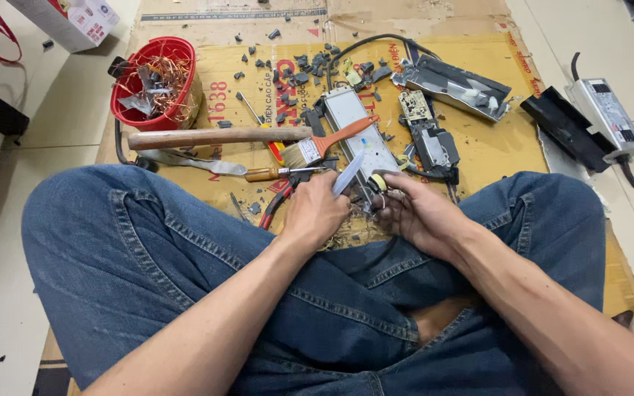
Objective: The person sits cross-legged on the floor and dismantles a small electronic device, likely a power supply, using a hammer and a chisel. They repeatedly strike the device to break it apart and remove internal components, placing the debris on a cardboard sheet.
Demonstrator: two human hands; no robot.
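Left hand (317, 213) clamped on a pale flat blade (348, 173); right hand (412, 213) gripping a small yellow-and-black wound component (378, 182), above the brown cardboard sheet's (493, 147) near edge, beside a wooden-handled hammer (214, 137).

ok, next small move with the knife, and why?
Probably work the knife tip against the small yellow part. The left hand holds the blade angled toward it, the right hand pinches the part, and the two sit close together.
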